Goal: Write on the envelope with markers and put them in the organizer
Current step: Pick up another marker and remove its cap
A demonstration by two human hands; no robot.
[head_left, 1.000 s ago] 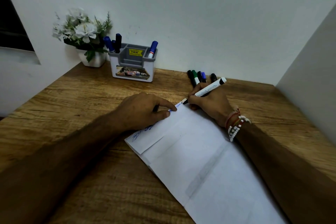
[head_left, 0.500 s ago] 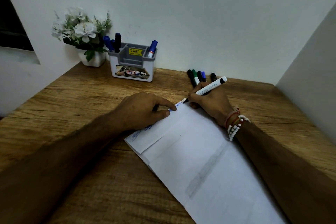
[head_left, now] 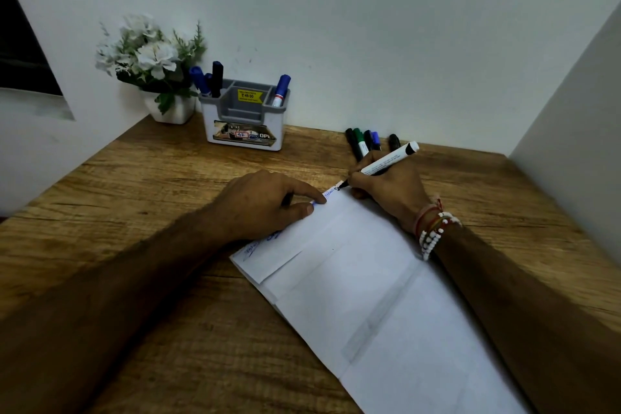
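Observation:
A long white envelope (head_left: 363, 282) lies diagonally on the wooden desk (head_left: 168, 178), with blue writing along its far flap. My right hand (head_left: 389, 191) grips a white marker with a black end (head_left: 386, 161); its tip touches the envelope's far corner. My left hand (head_left: 265, 202) presses on the flap, index finger stretched toward the tip and thumb on the paper. The grey-and-white organizer (head_left: 245, 118) stands by the back wall, holding blue and black markers. Several loose markers (head_left: 364, 141) lie on the desk just beyond my right hand.
A white pot of artificial flowers (head_left: 154, 67) sits in the back left corner beside the organizer. White walls close the desk at the back and right. Bead bracelets (head_left: 433, 228) circle my right wrist.
The marker tip has shifted very slightly at the envelope's corner. My left hand stays where it was on the flap.

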